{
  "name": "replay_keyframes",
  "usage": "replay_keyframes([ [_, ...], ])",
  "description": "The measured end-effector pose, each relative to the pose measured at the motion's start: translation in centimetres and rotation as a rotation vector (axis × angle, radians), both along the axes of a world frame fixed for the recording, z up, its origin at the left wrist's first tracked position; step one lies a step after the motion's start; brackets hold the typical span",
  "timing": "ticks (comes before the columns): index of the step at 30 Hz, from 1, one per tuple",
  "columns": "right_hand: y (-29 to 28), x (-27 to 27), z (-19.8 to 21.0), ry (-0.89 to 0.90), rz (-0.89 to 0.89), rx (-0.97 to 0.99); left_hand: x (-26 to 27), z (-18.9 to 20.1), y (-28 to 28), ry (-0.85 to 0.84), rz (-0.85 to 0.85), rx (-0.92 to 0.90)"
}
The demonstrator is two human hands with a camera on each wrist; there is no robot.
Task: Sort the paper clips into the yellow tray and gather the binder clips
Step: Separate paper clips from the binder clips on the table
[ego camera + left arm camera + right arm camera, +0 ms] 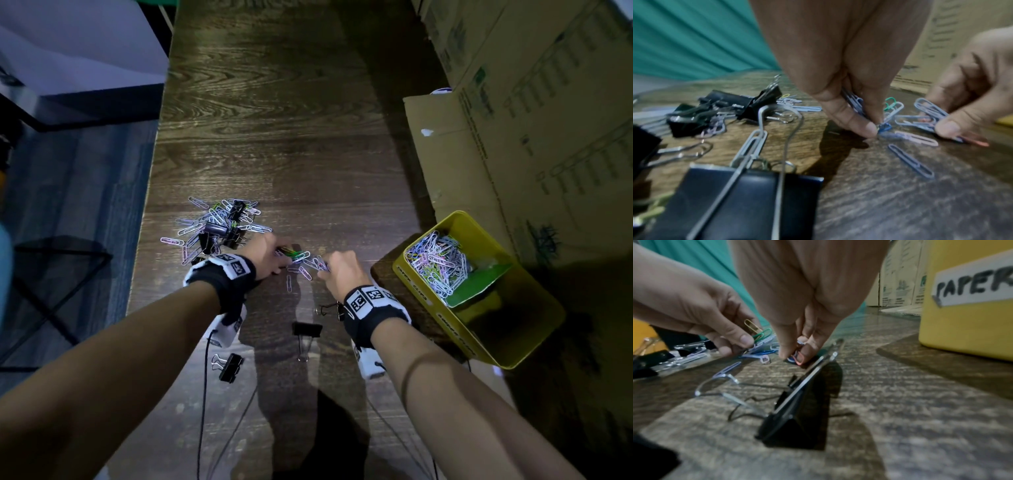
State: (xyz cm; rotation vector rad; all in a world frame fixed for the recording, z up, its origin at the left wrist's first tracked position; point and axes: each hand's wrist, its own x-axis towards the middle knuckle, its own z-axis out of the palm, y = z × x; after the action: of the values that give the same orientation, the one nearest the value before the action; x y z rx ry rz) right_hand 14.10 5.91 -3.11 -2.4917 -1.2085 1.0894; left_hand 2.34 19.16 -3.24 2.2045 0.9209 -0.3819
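Paper clips (301, 263) pinched by left hand (269, 253) and right hand (342, 274), black binder clips (306, 330) lying just behind

Our fingers work in a crowded patch, with open wood beyond.

Just left of our left fingers (279, 255) lies a mixed heap of paper clips (212, 222) and binder clips (219, 233); loose paper clips (301, 269) sit between both hands' fingertips. Behind our right fingers (325, 265), toward the wrist, a binder clip (803, 410) stands; the yellow tray (445, 320) blocks their right. Ahead, the table (274, 120) lies bare.
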Motion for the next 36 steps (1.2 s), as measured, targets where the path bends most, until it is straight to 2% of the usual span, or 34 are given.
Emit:
replay_keyframes([
  [5,-0.2,0.2,0.1,0.082,-0.168,0.095,-0.2,0.5,0.5,-0.128,0.295,-0.254],
  [9,-0.7,0.8,1.1,0.198,-0.375,0.306,0.1,2.2,0.6,-0.301,0.500,-0.480],
  [12,-1.5,1.5,3.5,0.260,-0.502,0.476,1.4,4.2,0.3,-0.431,0.512,-0.590],
  [17,-4.8,3.8,8.3,0.453,-0.760,0.802,6.4,8.2,-2.5,-0.561,0.410,-0.821],
  [22,-9.4,7.2,11.8,0.408,-0.930,0.984,12.2,10.3,-7.4,-0.575,0.322,-1.010],
  [24,-11.1,8.4,12.7,0.351,-0.983,1.025,14.1,10.1,-9.7,-0.526,0.334,-1.029],
  [26,-12.2,9.5,12.8,0.285,-1.023,1.016,15.7,9.0,-11.5,-0.451,0.348,-0.959],
  [28,-12.7,10.5,12.2,0.215,-1.056,0.936,16.9,7.7,-12.8,-0.366,0.295,-0.774],
  [32,-12.9,12.0,10.1,0.104,-0.993,0.698,17.9,6.8,-12.7,-0.150,-0.121,-0.303],
  [34,-12.8,12.3,9.2,0.005,-0.910,0.539,17.5,7.0,-12.0,-0.145,-0.126,-0.340],
  [36,-12.4,12.6,8.4,-0.078,-0.830,0.395,16.7,7.2,-11.5,-0.228,-0.011,-0.483],
])
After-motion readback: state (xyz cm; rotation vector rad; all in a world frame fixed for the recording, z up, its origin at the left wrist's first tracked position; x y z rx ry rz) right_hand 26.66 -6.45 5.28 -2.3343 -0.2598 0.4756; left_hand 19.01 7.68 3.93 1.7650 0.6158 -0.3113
